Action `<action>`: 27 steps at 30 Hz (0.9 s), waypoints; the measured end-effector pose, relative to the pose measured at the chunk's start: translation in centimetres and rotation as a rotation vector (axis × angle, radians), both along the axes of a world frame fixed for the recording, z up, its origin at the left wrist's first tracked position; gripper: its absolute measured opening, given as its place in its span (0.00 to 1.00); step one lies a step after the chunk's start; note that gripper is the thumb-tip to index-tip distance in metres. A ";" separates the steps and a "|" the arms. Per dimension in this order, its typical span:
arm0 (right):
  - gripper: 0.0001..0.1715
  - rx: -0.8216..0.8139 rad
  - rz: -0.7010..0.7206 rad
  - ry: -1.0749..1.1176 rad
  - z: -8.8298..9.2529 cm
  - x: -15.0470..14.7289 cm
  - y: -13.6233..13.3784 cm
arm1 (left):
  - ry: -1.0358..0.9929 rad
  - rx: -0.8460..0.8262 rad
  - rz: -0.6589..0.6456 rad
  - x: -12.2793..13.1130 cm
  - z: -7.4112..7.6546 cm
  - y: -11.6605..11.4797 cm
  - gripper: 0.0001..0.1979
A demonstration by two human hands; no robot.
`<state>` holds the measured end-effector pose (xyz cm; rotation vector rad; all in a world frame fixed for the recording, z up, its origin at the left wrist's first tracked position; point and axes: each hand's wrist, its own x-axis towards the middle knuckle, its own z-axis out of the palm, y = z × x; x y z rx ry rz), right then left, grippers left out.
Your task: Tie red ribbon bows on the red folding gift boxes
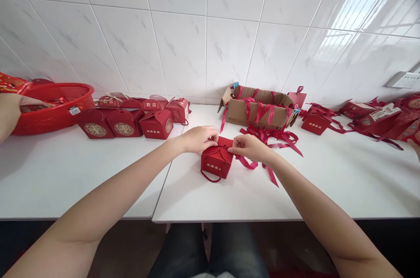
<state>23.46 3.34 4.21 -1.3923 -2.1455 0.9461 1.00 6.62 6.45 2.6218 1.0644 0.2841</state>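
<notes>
A small red gift box (216, 162) with gold lettering and a cord handle stands on the white table (229, 199) in front of me. My left hand (198, 138) pinches the box's top flap on its left side, fingers closed. My right hand (250, 147) pinches the flap on the right side and also grips a red ribbon (259, 165) that trails to the right of the box.
A cardboard box (259, 109) draped with red ribbons sits at the back by the tiled wall. Several closed red gift boxes (138, 118) stand at the left beside a red plastic basket (54, 105), which another person's hand (13, 112) touches. More red boxes (370, 116) lie at the right.
</notes>
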 end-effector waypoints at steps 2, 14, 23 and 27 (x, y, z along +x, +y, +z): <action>0.18 -0.083 0.011 0.037 -0.1 0.7 0.1 | -0.011 -0.045 0.037 0.0 0.0 -0.4 0.07; 0.17 -0.323 0.214 0.487 0.1 2.6 1.0 | -0.112 -0.026 0.141 0.1 -1.3 -1.1 0.08; 0.22 -0.211 0.041 0.554 -0.7 0.6 1.4 | -0.150 -0.042 0.326 1.2 -1.1 -3.6 0.09; 0.24 -0.167 0.062 0.546 -0.8 0.7 0.8 | -0.190 0.010 0.318 1.8 -0.1 -3.6 0.11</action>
